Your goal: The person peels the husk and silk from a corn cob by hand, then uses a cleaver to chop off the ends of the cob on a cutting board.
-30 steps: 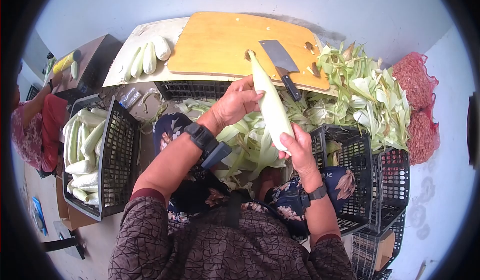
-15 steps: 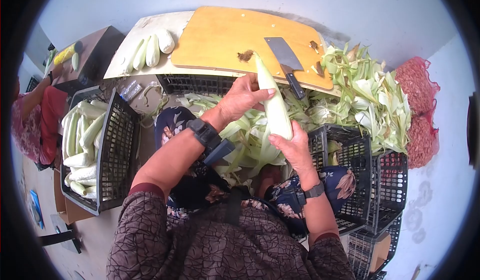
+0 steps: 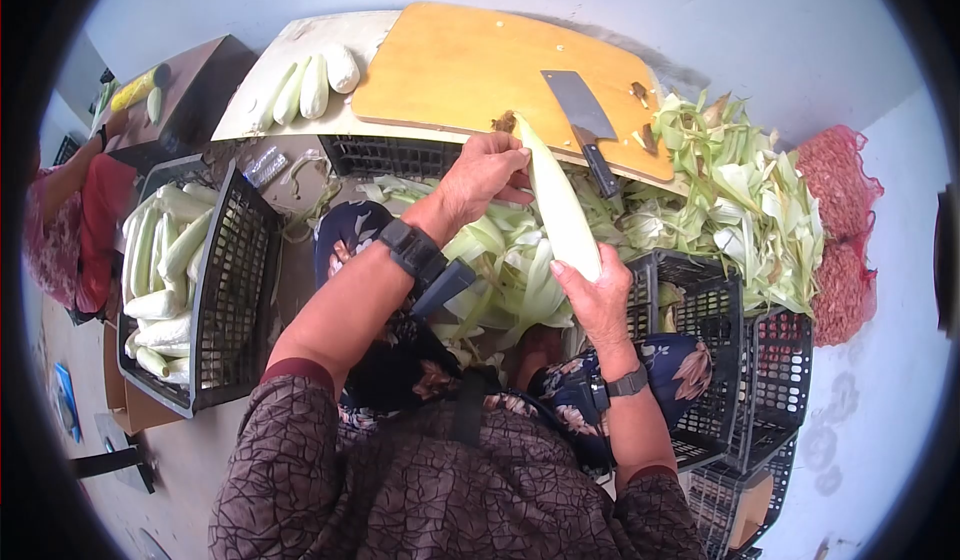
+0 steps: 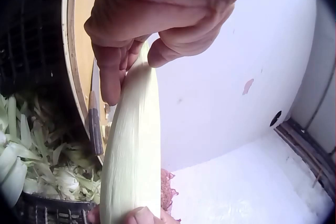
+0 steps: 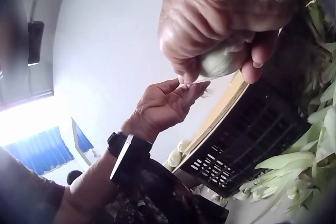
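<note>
A pale green ear of corn [image 3: 562, 205], wrapped in smooth husk, is held aslant in front of the body, its brown silk tip [image 3: 505, 122] pointing toward the board. My left hand [image 3: 483, 173] pinches the narrow tip end between thumb and fingers, as the left wrist view shows from above. Around the thick lower end curls my right hand [image 3: 600, 298], thumb along the near side. In the right wrist view, the rounded butt of the corn [image 5: 220, 62] shows between the fingers of that hand.
Beyond the hands lies a yellow cutting board [image 3: 450, 65] with a cleaver [image 3: 583, 110] on it. Several ears [image 3: 313, 88] lie left of it. A black crate [image 3: 237, 290] of ears stands at left. Husks [image 3: 745, 200] are heaped at right, above black crates [image 3: 700, 305].
My left hand has shifted up along the corn to its tip, and its fingers now pinch there. My right hand has moved slightly right, still holding the thick end.
</note>
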`<move>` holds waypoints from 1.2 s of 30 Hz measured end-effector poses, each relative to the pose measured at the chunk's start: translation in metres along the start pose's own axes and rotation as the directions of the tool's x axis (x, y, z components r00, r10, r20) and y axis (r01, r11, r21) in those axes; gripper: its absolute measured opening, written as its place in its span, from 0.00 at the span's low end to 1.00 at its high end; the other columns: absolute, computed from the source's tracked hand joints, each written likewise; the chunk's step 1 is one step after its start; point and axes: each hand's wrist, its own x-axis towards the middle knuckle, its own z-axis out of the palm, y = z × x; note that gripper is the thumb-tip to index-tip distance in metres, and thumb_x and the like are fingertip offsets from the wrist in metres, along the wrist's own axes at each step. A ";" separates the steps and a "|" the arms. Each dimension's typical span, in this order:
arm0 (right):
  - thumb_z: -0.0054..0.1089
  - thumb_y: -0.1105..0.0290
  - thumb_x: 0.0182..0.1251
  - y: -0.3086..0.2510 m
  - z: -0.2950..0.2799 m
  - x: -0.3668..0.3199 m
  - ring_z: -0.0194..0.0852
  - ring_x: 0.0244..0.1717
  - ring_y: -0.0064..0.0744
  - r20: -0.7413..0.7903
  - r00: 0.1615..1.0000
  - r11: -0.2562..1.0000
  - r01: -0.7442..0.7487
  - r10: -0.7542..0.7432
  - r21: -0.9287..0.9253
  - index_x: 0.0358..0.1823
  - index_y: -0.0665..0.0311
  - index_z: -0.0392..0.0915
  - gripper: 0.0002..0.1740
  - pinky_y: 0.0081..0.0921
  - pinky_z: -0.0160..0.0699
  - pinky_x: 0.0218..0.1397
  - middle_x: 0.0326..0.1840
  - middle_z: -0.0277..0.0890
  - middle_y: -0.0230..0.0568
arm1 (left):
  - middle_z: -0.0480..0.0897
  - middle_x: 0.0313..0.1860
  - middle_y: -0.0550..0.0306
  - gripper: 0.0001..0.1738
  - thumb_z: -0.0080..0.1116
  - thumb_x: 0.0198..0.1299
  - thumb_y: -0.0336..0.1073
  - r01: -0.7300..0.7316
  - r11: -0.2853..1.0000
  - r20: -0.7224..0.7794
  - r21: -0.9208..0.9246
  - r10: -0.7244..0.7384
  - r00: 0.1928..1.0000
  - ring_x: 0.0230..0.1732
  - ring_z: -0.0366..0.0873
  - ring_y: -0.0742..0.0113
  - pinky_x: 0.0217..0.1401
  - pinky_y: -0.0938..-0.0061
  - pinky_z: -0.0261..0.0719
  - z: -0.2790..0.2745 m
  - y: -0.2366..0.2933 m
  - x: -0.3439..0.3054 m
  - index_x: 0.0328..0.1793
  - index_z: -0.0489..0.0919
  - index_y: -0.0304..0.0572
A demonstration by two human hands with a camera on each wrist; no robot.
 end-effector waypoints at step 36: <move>0.72 0.63 0.41 -0.008 -0.007 0.001 0.79 0.28 0.47 -0.020 0.943 0.854 0.292 -0.332 -0.430 0.43 0.70 0.69 0.29 0.34 0.77 0.32 0.27 0.77 0.51 | 0.81 0.29 0.48 0.11 0.46 0.55 0.29 -0.081 0.996 -0.075 0.047 0.085 0.994 0.28 0.81 0.64 0.30 0.75 0.82 -0.004 0.008 -0.003 0.36 0.77 0.27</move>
